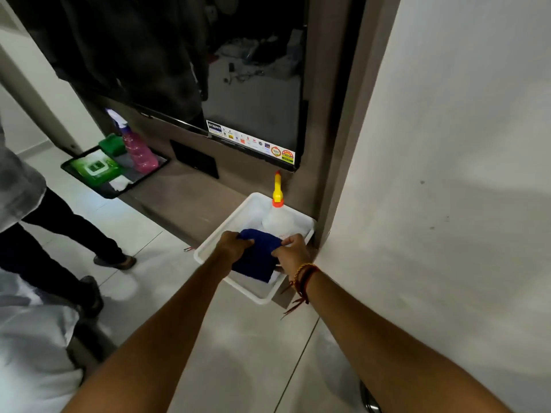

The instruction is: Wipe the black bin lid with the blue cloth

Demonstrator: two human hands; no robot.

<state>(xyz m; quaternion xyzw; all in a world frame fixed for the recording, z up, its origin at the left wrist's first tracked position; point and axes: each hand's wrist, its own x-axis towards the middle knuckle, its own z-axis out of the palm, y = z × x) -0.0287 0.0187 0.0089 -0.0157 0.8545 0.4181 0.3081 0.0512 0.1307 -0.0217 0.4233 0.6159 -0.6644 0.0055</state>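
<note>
A dark blue cloth (258,257) hangs over a white plastic tray (208,251) that rests on a low brown ledge. My left hand (233,245) pinches the cloth's upper left edge. My right hand (292,254), with red and yellow threads at the wrist, grips the upper right edge. Both hands hold the cloth just above the tray. A clear spray bottle (278,217) with a yellow and orange nozzle stands in the tray behind the cloth. No black bin lid is in view.
A wall-mounted television (253,93) hangs above the ledge. A black tray (89,186) to the left holds a pink spray bottle (140,150), green wipes and a green item. A person's legs (59,234) stand at left. A white wall (447,174) is close on the right.
</note>
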